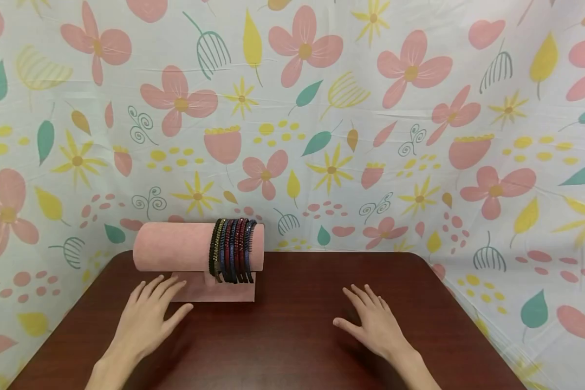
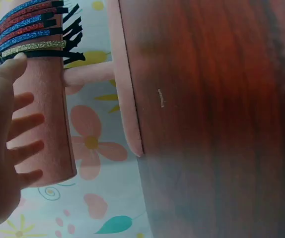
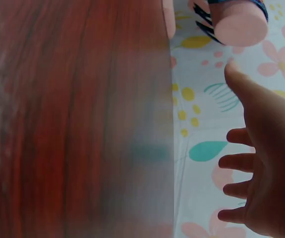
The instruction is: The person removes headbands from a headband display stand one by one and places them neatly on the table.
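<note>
A pink padded display stand (image 1: 173, 246) carries several glittery headbands (image 1: 231, 250) at the right part of its roll, in black, gold, blue and red. Their dark ends hang below the roll. My left hand (image 1: 143, 319) hovers in front of the stand's left part, fingers spread and holding nothing. In the left wrist view that hand (image 2: 1, 134) overlaps the roll, its thumb tip by the black headband. Over the right side of the table, my right hand (image 1: 375, 322) is apart from the stand, fingers extended with nothing in them.
The dark reddish-brown table (image 1: 283, 341) has rounded back corners. Behind it hangs a white cloth (image 1: 351, 216) printed with pink, yellow and green flowers and leaves. The stand rests on a flat pink base (image 1: 216, 292) near the table's back edge.
</note>
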### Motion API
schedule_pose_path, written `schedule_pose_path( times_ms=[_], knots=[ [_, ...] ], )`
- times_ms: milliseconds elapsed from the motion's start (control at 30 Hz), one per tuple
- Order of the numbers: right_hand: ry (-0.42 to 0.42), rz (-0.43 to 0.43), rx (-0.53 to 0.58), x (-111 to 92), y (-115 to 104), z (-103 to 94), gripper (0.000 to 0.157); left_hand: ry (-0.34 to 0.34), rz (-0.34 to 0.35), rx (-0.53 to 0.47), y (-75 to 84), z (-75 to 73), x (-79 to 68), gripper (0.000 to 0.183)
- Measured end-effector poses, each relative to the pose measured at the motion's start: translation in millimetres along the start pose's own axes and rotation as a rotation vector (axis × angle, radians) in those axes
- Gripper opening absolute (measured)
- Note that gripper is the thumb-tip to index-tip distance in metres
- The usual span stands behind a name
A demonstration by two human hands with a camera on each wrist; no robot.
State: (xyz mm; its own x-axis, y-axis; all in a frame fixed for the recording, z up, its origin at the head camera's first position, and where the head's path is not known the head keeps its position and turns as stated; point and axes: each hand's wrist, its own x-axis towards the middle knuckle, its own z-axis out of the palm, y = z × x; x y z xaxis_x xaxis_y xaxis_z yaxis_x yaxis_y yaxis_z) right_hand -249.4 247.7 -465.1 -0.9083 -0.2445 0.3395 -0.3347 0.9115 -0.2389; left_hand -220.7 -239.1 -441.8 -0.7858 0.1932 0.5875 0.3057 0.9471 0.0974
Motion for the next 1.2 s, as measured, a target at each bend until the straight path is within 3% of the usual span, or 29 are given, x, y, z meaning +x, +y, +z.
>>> schedule_pose_path(
  times_ms=[200,367,700,967,1200],
  knots=[
    [0.049,-0.066,0.016,3,-6,0.2,0.064,0.222,0.104,-0.043,1.7,-6.9,11.8,0.033],
    [0.078,-0.083,0.012,3,-12,0.9,0.052,0.305,0.153,-0.063,0.7,-17.1,27.8,0.028],
    [0.156,-0.109,0.032,5,-19,0.2,0.04,0.32,0.152,-0.083,-8.2,-31.8,61.6,0.03],
    [0.097,-0.07,0.076,3,-22,5.5,0.038,0.306,0.142,-0.113,-20.2,-32.9,80.9,0.027],
    [0.136,-0.094,0.083,5,-23,4.5,0.036,0.243,0.125,-0.095,-21.4,-36.8,97.6,0.029]
  ],
)
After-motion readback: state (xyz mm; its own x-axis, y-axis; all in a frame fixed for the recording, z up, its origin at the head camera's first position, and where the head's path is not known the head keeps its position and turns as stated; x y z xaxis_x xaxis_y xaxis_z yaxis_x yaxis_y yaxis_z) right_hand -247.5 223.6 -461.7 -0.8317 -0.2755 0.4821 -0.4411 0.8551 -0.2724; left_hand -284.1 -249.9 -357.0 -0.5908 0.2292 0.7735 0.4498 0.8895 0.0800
